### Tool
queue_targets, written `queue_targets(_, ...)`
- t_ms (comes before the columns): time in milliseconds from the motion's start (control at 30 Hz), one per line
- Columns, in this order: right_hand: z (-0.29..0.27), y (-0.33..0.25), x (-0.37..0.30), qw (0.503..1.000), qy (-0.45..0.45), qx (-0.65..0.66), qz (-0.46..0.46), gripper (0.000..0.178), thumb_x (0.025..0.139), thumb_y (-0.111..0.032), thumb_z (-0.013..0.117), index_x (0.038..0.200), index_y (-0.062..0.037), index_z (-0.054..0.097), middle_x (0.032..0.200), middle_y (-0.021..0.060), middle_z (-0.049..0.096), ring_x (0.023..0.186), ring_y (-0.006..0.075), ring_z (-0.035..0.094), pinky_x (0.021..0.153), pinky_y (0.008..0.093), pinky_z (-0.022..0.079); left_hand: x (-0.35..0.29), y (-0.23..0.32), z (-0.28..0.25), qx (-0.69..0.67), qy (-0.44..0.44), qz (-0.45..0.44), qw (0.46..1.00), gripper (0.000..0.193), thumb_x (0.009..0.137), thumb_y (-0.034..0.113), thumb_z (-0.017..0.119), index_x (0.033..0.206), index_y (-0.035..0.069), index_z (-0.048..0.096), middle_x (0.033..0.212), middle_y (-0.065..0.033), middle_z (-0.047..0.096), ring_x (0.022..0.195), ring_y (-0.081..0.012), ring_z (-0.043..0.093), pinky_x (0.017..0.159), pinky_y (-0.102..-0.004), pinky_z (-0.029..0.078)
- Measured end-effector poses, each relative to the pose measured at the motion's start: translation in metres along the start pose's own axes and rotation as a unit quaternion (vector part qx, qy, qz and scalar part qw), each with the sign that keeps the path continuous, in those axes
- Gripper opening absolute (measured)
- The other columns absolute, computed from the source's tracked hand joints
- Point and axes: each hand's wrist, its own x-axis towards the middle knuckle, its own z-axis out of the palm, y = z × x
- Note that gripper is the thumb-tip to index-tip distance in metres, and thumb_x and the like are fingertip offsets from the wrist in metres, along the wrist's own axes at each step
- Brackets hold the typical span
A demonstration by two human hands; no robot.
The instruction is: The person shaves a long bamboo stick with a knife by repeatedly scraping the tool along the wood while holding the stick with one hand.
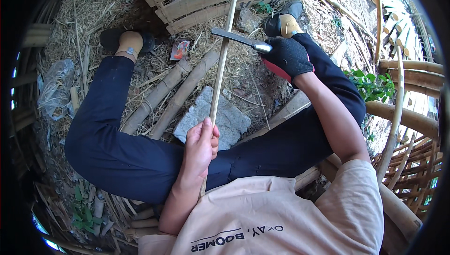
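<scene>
Forward of the seated person (290, 203), a slatted wooden crate (201, 1) is standing on straw-strewn ground (93, 16), with a grey stone (230, 120) lying nearer. Above the stone, a long pale stick (218, 84) is slanting away from the person's waist, its long axis running forward and slightly right, its far end pointing toward the crate's top edge. The left hand's (200, 145) fingers are clenching the near part; the gloved right hand's (287, 58) are gripping a knife (241, 40), its blade crossing the stick. Shaving appears to be going on; another stroke would be calling for a firm left hold and steady blade.
</scene>
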Motion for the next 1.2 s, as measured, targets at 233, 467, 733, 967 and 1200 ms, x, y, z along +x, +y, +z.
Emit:
queue_targets(233, -0.003, -0.031, -0.031, 0.988, -0.097, 0.037, -0.118, 0.022, 0.081, -0.033, 0.070, 0.091, -0.0133, 0.072, 0.082, 0.0158, 0.072, 0.081, 0.0374, 0.070, 0.076, 0.0481, 0.055, 0.000, 0.002, -0.001, -0.006, 0.004, -0.008, 1.000, 0.037, 0.111, 0.037, 0.041, 0.086, 0.010, 0.049, 0.058, 0.0107, 0.030, 0.043, 0.0011, 0.025, 0.037, -0.0185, 0.019)
queue_targets(467, 0.003, -0.027, -0.023, 0.989, -0.113, 0.009, -0.097, 0.022, 0.077, -0.031, 0.072, 0.090, -0.0140, 0.073, 0.081, 0.0155, 0.071, 0.080, 0.0368, 0.071, 0.074, 0.0479, 0.055, 0.001, -0.002, -0.002, 0.007, -0.001, 0.007, 1.000, 0.041, 0.110, 0.039, 0.041, 0.084, 0.010, 0.050, 0.059, 0.0108, 0.034, 0.045, 0.0017, 0.027, 0.039, -0.0184, 0.019)
queue_targets(733, 0.008, -0.012, -0.007, 0.998, -0.053, -0.004, -0.042, 0.025, 0.082, -0.035, 0.069, 0.093, -0.0132, 0.074, 0.080, 0.0169, 0.071, 0.080, 0.0375, 0.070, 0.074, 0.0466, 0.055, 0.001, 0.002, 0.001, 0.013, 0.015, 0.019, 1.000, 0.040, 0.110, 0.039, 0.041, 0.084, 0.010, 0.050, 0.059, 0.0111, 0.034, 0.044, 0.0016, 0.027, 0.038, -0.0183, 0.019)
queue_targets(967, -0.001, 0.038, 0.009, 0.999, 0.001, -0.033, 0.022, 0.033, 0.089, -0.042, 0.066, 0.100, -0.0124, 0.075, 0.085, 0.0183, 0.072, 0.083, 0.0385, 0.070, 0.074, 0.0456, 0.055, -0.003, 0.002, -0.001, -0.007, 0.014, 0.010, 1.000, 0.037, 0.110, 0.038, 0.042, 0.085, 0.012, 0.049, 0.058, 0.0108, 0.031, 0.043, 0.0011, 0.025, 0.038, -0.0186, 0.019)
queue_targets(1200, -0.008, -0.046, -0.029, 0.984, -0.119, 0.031, -0.127, 0.026, 0.080, -0.035, 0.072, 0.096, -0.0140, 0.073, 0.083, 0.0161, 0.072, 0.081, 0.0370, 0.071, 0.075, 0.0460, 0.056, 0.001, -0.002, -0.005, 0.012, 0.020, 0.029, 0.999, 0.038, 0.110, 0.038, 0.041, 0.086, 0.011, 0.049, 0.059, 0.0107, 0.033, 0.044, 0.0016, 0.026, 0.039, -0.0189, 0.018)
